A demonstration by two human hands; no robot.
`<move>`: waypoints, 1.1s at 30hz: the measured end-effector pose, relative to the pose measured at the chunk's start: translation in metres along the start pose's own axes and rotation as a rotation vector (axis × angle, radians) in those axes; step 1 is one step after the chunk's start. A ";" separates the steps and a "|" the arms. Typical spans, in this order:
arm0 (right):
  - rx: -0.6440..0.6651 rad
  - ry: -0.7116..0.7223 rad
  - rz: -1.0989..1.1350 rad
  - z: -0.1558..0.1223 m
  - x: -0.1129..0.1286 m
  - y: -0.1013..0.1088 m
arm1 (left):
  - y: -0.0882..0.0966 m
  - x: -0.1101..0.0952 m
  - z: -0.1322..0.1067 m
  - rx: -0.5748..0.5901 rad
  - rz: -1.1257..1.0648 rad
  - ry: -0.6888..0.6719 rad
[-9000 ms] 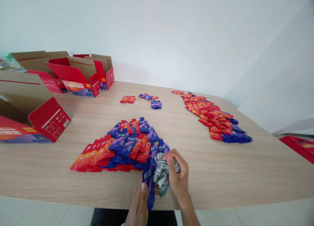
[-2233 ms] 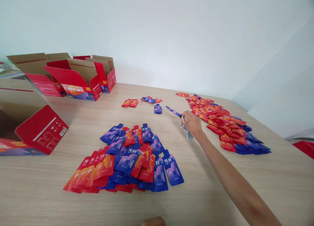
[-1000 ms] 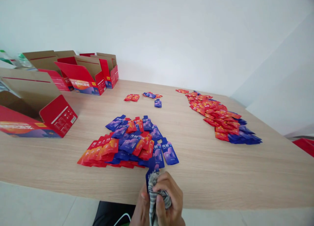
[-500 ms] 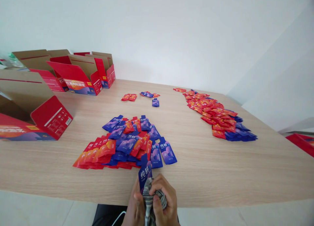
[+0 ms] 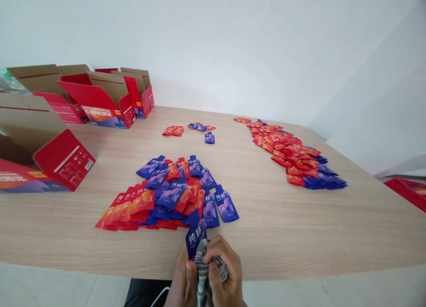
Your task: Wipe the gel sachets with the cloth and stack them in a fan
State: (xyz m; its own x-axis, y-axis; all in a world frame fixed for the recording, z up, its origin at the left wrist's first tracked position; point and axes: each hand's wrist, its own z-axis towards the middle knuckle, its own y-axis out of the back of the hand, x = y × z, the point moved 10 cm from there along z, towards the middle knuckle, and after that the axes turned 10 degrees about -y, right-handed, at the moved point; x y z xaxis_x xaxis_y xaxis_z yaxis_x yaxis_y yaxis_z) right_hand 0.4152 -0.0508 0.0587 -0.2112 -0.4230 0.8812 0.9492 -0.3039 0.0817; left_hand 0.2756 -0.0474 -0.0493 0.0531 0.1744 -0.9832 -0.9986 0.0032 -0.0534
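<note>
At the table's near edge both my hands are closed together. My left hand point(image 5: 181, 280) grips a blue pouch point(image 5: 195, 234) with white characters, its top sticking up above my fingers. My right hand point(image 5: 226, 276) is wrapped round a striped grey cloth point(image 5: 202, 271) pressed against the pouch. Just beyond them lies a fanned heap of red and blue pouches point(image 5: 166, 196) on the wooden table point(image 5: 259, 218).
A long pile of red and blue pouches point(image 5: 293, 156) lies at the right. A few loose pouches point(image 5: 196, 130) sit further back. Open red cardboard boxes point(image 5: 100, 103) stand at the back left, one large box point(image 5: 36, 156) at the near left. White walls surround the table.
2.2 s ago my right arm reached far out with a blue pouch and the cloth. Now both hands are back at the near edge, holding another blue pouch, raised slightly over the last second.
</note>
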 end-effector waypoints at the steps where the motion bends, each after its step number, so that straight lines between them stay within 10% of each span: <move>1: 0.007 -0.002 0.003 -0.001 -0.001 -0.001 | 0.003 0.004 -0.002 -0.025 0.024 0.009; 9: -0.171 -0.103 -0.071 0.019 -0.019 0.030 | -0.010 0.020 -0.002 -0.066 0.137 0.157; 17: -0.005 -0.145 0.030 0.006 -0.024 0.008 | 0.019 0.002 0.032 -0.058 0.178 0.094; 25: -0.383 -0.539 0.309 0.011 -0.082 0.052 | 0.005 0.017 0.016 -0.053 0.070 0.251; 33: -0.146 -0.742 0.661 -0.007 -0.106 0.002 | -0.025 -0.003 0.012 -0.006 -0.009 0.224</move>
State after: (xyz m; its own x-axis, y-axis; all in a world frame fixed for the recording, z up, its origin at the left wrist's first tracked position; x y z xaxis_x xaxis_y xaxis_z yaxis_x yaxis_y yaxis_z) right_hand 0.4378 -0.0125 -0.0381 0.5938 0.0791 0.8007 0.7751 -0.3231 -0.5429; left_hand 0.3003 -0.0365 -0.0431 0.0631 -0.0484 -0.9968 -0.9980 -0.0017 -0.0631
